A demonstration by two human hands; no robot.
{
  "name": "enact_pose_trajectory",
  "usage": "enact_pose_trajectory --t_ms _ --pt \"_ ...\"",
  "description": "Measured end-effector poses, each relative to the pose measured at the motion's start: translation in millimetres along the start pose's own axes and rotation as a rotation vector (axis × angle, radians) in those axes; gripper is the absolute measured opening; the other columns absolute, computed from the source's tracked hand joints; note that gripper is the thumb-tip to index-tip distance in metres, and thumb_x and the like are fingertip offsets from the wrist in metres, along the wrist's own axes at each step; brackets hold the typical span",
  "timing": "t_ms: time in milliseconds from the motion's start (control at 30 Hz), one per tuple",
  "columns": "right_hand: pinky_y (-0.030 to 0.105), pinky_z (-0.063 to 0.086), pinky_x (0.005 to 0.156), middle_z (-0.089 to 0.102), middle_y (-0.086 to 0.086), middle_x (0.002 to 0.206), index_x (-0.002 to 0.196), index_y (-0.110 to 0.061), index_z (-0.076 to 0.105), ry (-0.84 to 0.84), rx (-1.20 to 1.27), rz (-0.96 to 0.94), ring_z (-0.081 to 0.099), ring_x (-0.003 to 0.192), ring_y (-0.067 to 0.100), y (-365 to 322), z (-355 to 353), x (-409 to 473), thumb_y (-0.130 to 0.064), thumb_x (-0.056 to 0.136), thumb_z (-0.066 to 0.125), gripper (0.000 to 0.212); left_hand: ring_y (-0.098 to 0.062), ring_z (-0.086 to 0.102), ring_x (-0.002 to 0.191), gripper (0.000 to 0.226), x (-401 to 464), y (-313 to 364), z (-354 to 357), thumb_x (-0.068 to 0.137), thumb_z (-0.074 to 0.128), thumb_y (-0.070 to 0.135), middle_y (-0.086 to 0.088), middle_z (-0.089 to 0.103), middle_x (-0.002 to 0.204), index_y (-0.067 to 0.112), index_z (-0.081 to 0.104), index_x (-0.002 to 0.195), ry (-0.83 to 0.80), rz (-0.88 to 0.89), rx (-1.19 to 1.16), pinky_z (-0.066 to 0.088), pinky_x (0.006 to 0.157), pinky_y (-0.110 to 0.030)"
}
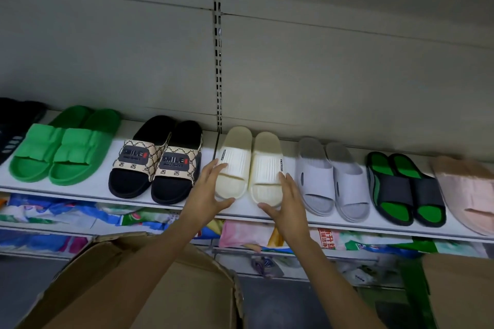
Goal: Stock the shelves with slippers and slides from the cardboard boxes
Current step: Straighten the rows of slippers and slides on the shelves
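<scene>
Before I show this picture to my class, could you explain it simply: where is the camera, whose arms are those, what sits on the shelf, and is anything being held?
There is no machine here. A person wears a camera on their head, so you look forward and down along their own bare arms. This is the only view.

In front is a white shelf with pairs of slides in a row: green slides, black patterned slides, cream slides, grey slides, black-and-green slides and a blurred pink slide at the edge.

The left hand and right hand lie with straight fingers against the outer sides of the cream pair. Neither hand grips anything.

An open cardboard box is below, with another box at the right.
</scene>
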State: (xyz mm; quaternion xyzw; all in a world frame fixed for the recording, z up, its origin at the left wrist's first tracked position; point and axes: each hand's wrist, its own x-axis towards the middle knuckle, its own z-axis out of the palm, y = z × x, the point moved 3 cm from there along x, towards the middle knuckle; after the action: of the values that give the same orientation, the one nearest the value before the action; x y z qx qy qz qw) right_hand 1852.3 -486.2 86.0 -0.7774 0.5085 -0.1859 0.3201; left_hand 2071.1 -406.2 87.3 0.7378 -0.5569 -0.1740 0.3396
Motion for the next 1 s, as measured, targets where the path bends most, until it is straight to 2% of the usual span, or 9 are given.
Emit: enact_pose_trajectory --t_ms 267,400,500,633,767,867,933,1000 --pt "0.026 0.018 0.118 0.017 0.003 0.165 0.156 -0.017 0.021 -0.057 0.02 -0.004 0.021 0.15 0.018 5 -7 16 -0.035 0.083 0.079 0.095 -0.015 0.045 0.133 0.086 2 -4 2 0.072 0.087 0.031 0.01 0.027 0.156 0.031 0.04 0.145 -0.005 -0.004 -0.016 0.054 0.095 -0.034" --pt "0.024 0.02 0.117 0.023 0.003 0.163 0.155 -0.017 0.027 -0.046 -0.022 -0.042 0.025 0.149 0.019 4 -19 12 -0.035 0.089 0.072 0.082 -0.018 0.04 0.139 0.082 0 7 2 0.078 0.082 0.035 0.01 0.026 0.16 0.029 0.04 0.148 0.012 -0.019 0.117 0.051 0.101 -0.036" --pt "0.021 0.022 0.115 0.032 0.001 0.16 0.152 -0.017 0.033 -0.011 0.003 -0.094 0.031 0.146 0.016 8 -39 4 -0.035 0.093 0.067 0.071 -0.012 0.037 0.14 0.069 -7 32 5 0.082 0.077 0.035 0.014 0.03 0.159 0.031 0.048 0.144 0.077 0.07 0.184 0.051 0.098 -0.032" --pt "0.022 0.029 0.116 0.042 -0.002 0.153 0.147 -0.019 0.042 0.029 0.033 -0.169 0.039 0.138 0.01 33 -76 -7 -0.032 0.094 0.066 0.059 -0.003 0.043 0.135 0.047 -16 80 24 0.087 0.075 0.029 0.02 0.044 0.148 0.034 0.059 0.131 0.09 0.208 0.045 0.041 0.104 -0.019" --pt "0.008 0.023 0.112 0.044 -0.004 0.15 0.145 -0.02 0.046 0.03 -0.005 -0.228 0.036 0.133 0.0 75 -114 -15 -0.026 0.094 0.067 0.055 -0.004 0.049 0.13 0.042 -24 130 60 0.088 0.075 0.028 0.016 0.055 0.138 0.03 0.063 0.128 0.048 0.273 -0.002 0.041 0.107 -0.02" --pt "0.024 0.031 0.117 0.044 -0.003 0.15 0.144 -0.018 0.046 -0.004 -0.02 -0.254 0.039 0.135 0.004 108 -140 -20 -0.025 0.093 0.069 0.056 0.0 0.048 0.129 0.045 -30 154 90 0.087 0.076 0.029 0.015 0.055 0.139 0.03 0.062 0.13 0.024 0.236 -0.004 0.039 0.106 -0.015" --pt "0.021 0.027 0.117 0.043 -0.002 0.151 0.145 -0.017 0.045 -0.017 -0.045 -0.251 0.037 0.135 0.003 125 -158 -24 -0.027 0.093 0.069 0.058 0.003 0.047 0.128 0.05 -32 166 107 0.086 0.078 0.028 0.016 0.053 0.14 0.032 0.059 0.132 0.02 0.197 -0.016 0.04 0.105 -0.015" --pt "0.019 0.024 0.117 0.041 -0.001 0.153 0.147 -0.016 0.044 -0.024 -0.055 -0.232 0.036 0.139 0.009 140 -175 -29 -0.028 0.093 0.068 0.06 0.002 0.046 0.128 0.056 -32 177 121 0.084 0.079 0.028 0.015 0.051 0.142 0.034 0.055 0.135 0.017 0.137 -0.021 0.04 0.104 -0.016"
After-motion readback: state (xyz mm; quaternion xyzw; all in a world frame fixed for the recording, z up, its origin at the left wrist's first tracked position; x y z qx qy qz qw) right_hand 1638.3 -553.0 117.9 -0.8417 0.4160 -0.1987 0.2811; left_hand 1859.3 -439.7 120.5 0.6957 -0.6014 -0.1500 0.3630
